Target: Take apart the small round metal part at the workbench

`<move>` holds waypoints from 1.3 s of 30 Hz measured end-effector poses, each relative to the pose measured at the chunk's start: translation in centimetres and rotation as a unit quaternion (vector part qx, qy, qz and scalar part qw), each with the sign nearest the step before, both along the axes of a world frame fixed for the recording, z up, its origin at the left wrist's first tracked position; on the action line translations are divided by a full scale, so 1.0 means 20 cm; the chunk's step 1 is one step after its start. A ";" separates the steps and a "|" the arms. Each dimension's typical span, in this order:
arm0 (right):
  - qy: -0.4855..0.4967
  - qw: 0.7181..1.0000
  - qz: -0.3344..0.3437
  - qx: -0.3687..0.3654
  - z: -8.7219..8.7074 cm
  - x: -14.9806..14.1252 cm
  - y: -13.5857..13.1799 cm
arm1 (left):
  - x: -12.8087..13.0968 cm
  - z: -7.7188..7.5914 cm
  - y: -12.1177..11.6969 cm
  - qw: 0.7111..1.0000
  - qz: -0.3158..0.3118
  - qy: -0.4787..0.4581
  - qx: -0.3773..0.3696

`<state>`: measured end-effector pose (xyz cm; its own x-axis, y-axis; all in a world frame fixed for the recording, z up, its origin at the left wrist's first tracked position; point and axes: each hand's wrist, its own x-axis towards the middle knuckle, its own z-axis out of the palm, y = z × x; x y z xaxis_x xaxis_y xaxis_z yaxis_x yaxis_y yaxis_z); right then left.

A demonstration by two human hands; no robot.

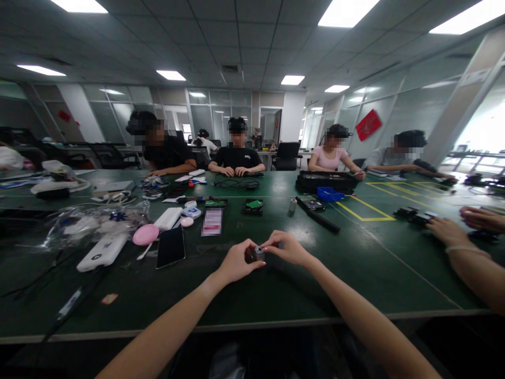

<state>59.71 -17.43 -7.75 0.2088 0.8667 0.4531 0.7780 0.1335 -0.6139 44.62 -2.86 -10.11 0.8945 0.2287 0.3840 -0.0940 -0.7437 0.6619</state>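
Just above the green table, a small grey metal cylinder with a dark spot in its top stands between my two hands. My left hand curls its thumb and fingers around the cylinder's left side. From the other side, my right hand is closed in a pinch, its fingertips against the cylinder's upper rim. Whether a smaller part is pinched there too, I cannot tell. Farther off stands a similar grey cylinder, beside a hard drive and a black strip.
Left lie a black phone, a white power bank, a pink round lid and plastic bags. Ahead are a drive with a green board, a blue tray and a black case. A co-worker's arm reaches in right.
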 end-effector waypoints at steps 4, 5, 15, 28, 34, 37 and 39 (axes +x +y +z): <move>-0.002 1.000 0.027 -0.013 0.00 0.00 0.00 | 0.00 0.00 0.00 1.000 -0.011 0.000 -0.011; -0.004 1.000 0.028 -0.014 0.00 0.00 -0.01 | 0.00 0.00 0.00 1.000 -0.011 0.000 -0.011; -0.009 0.999 0.018 -0.037 0.02 0.00 -0.02 | 0.01 -0.02 0.01 1.000 0.015 -0.009 0.015; 0.014 0.998 -0.003 -0.062 0.01 0.01 -0.02 | 0.01 -0.03 0.00 0.999 0.039 -0.013 0.021; 0.037 0.998 -0.016 -0.049 0.00 0.00 -0.01 | 0.01 -0.02 0.00 0.999 0.038 -0.010 0.022; 0.036 0.998 -0.020 -0.053 0.00 0.01 -0.01 | 0.01 -0.02 0.00 0.999 0.035 -0.014 0.022; 0.034 0.997 -0.020 -0.060 0.00 0.02 -0.01 | 0.01 -0.03 0.00 0.999 0.034 -0.016 0.022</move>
<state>60.03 -17.63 -7.84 0.2712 0.9041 0.3304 0.7378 0.0251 -0.6745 44.89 -2.78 -10.63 0.8647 0.2703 0.4234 -0.0629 -0.7779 0.6252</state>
